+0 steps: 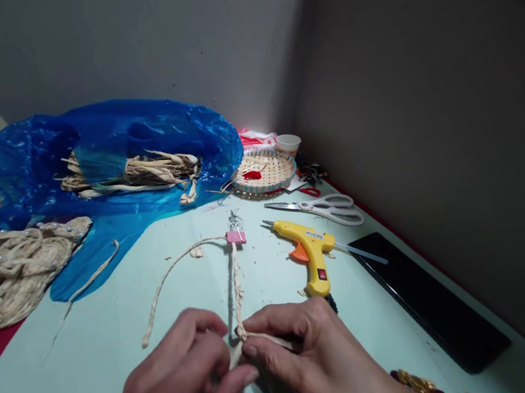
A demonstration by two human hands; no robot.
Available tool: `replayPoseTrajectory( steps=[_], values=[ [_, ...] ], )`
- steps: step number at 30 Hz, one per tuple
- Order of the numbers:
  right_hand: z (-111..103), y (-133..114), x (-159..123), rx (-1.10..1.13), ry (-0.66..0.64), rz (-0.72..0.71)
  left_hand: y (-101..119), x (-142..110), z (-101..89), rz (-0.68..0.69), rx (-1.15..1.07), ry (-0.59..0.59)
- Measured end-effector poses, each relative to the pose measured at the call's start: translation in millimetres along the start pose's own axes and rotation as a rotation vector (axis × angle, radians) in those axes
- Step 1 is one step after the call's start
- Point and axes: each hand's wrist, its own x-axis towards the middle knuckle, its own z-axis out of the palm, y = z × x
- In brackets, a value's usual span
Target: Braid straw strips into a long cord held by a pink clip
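A braided raffia cord (237,282) runs toward me from a pink binder clip (236,237) on the table. My right hand (314,350) pinches the near end of the braid between thumb and index finger. Loose strands spread from that point, one passing under the right fingers. On the other side, my left hand (183,380) has curled fingers around a pale raffia strand (236,355), close to the right fingertips; its thumb is stretched out. From the clip, a thin twisted cord (169,275) curves off to the left.
Right of the braid lie a yellow glue gun (312,242), scissors (328,206) and a black phone-like slab (433,302). Behind stand a woven basket (266,172), a cup (288,144) and a blue plastic bag (128,128) holding raffia (146,173). Woven slippers (32,271) lie left.
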Motion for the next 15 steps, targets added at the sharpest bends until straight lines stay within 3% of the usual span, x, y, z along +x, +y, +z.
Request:
replayPoseTrajectory(
  steps=[4, 6, 11, 15],
  values=[
    [-3.1, -2.1, -0.4, -0.076, -0.014, 0.002, -0.4, 15.6, -3.6, -0.381, -0.536, -0.310],
    [-4.3, -2.9, -1.1, -0.118, -0.021, 0.015, -3.6, 17.9, -2.0, -0.465, -0.703, -0.398],
    [-6.9, -4.4, -3.2, -0.233, -0.046, -0.037, -7.6, 17.8, -1.9, -0.395, -0.607, -0.349],
    [-8.2, -2.8, -4.0, -0.270, -0.047, -0.027, -5.0, 19.9, -1.1, -0.486, -0.680, -0.374]
  ],
)
